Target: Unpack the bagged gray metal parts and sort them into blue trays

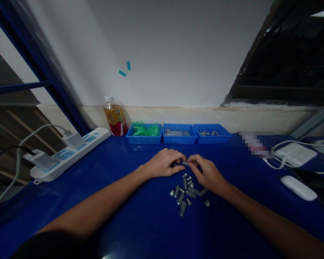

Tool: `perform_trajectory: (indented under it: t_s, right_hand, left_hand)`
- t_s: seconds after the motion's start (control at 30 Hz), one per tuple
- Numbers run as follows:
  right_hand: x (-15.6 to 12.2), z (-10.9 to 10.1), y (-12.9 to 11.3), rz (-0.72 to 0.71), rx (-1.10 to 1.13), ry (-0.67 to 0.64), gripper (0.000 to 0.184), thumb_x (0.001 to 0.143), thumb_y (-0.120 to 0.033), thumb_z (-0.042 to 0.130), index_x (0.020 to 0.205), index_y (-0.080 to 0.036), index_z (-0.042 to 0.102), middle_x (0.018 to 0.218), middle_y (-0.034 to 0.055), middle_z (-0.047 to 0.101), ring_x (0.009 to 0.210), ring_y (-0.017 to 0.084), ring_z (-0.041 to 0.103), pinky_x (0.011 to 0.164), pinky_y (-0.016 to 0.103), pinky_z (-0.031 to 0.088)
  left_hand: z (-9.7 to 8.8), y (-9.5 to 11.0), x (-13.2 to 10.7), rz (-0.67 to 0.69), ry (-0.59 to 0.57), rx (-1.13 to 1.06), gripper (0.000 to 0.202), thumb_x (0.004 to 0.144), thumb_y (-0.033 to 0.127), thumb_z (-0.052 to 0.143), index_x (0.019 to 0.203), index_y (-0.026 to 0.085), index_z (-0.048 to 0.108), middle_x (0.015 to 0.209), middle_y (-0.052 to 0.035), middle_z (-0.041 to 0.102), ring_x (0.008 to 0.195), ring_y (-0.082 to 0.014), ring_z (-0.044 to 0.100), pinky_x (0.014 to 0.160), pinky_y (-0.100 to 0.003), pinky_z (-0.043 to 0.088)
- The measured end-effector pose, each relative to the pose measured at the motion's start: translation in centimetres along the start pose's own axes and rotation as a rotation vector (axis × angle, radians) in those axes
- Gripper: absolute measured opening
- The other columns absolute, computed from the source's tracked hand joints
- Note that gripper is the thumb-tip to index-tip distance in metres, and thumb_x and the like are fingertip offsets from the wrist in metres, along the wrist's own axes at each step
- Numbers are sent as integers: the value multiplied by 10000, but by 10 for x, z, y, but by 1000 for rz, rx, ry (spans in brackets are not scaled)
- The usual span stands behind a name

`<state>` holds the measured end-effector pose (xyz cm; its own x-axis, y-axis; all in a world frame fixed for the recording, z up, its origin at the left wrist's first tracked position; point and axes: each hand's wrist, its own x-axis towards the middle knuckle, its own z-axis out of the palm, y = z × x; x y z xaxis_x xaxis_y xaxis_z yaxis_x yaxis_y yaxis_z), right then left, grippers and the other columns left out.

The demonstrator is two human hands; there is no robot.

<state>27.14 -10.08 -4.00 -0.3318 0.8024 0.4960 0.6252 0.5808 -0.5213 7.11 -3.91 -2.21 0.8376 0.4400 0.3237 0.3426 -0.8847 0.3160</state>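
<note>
My left hand (pixel 166 163) rests over the table, thumb and forefinger curled toward my right hand (pixel 206 173). Between the two sets of fingertips is a small metal piece (pixel 185 163), pinched by my right fingers. Something greyish shows inside the left fingers' curl, too small to make out. Just below the hands lies a loose group of metal parts: grey hexagonal standoffs (pixel 183 208) and short round-headed screws (pixel 189 202). One screw (pixel 207 203) lies apart on the right.
Three blue bins (pixel 179 139) line the wall, holding green plastic pieces, metal rods and small metal parts. A drink bottle (pixel 115 118) stands at the back left, near a power strip (pixel 70 155). To the right are a white adapter (pixel 297 154), cables and a white case (pixel 298 187).
</note>
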Motion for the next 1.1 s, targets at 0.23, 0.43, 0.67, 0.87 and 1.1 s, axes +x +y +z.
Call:
perform_trajectory:
  t_s: [0.23,0.43,0.67,0.87,1.1]
  right_hand:
    - [3,-1,-4,-83,-88,20,86,870,-236,540,945,-195,531,813,34,599,750,169,584,676,287,466]
    - [11,-5,-11,-177,-399,3,87,881,-182,492,902,-174,576,851,85,590,818,216,551,742,351,458]
    - [91,-38,2,-78,-643,31,182,885,-225,494,942,-124,635,900,113,593,874,226,558,806,323,435]
    - [176,-14,25,67,-837,-435,211,837,-234,548,941,-119,691,964,153,676,915,238,620,773,276,435]
    - [191,12,35,83,-886,-511,235,800,-94,504,943,-83,690,966,202,678,931,267,637,763,283,451]
  left_hand:
    - [0,3,0,-19,12,114,268,961,370,364,977,185,557,868,-33,616,829,-164,558,745,-282,357]
    - [1,1,1,-38,12,65,276,964,364,350,955,180,556,892,-37,625,846,-171,552,780,-293,377]
    - [2,-3,1,-139,5,-25,301,889,336,475,1159,209,512,974,-42,615,958,-218,531,814,-352,366]
    - [-2,-1,-3,-131,-43,16,324,728,155,542,1045,217,578,955,-29,597,929,-221,506,794,-368,338]
    - [2,-9,-4,-137,-39,-17,180,863,206,466,983,225,599,969,-32,583,936,-211,491,781,-350,357]
